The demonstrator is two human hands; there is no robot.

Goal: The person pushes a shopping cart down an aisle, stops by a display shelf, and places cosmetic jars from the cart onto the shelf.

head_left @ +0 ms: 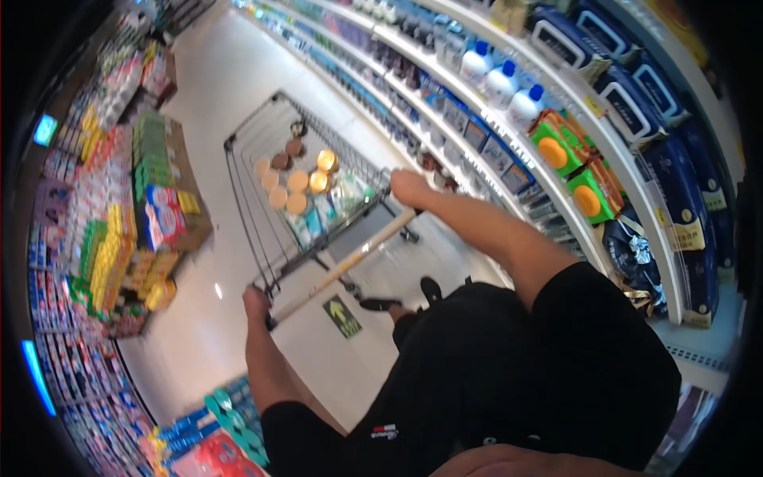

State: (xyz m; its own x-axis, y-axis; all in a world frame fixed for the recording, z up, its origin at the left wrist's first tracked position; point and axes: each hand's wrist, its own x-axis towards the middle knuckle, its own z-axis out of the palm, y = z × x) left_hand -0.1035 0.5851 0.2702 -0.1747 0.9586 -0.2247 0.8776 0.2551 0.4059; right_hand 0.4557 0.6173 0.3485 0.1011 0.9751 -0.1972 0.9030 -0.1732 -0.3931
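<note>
Just ahead of our two hands stands the shopping cart [338, 236], its handle [350, 262] spanning between them. Our left hand [256, 304] and right hand [408, 191] are each closed around one end, finger detail too small to tell. Beyond them, the cart carries round tubs [296, 181] and packets [316, 224]. Close outside our right hand, a shelf [509, 139] of blue-capped bottles [502, 83] hems us in; out past our left hand, stacked goods [115, 254] jut onto the floor [191, 318].
</note>
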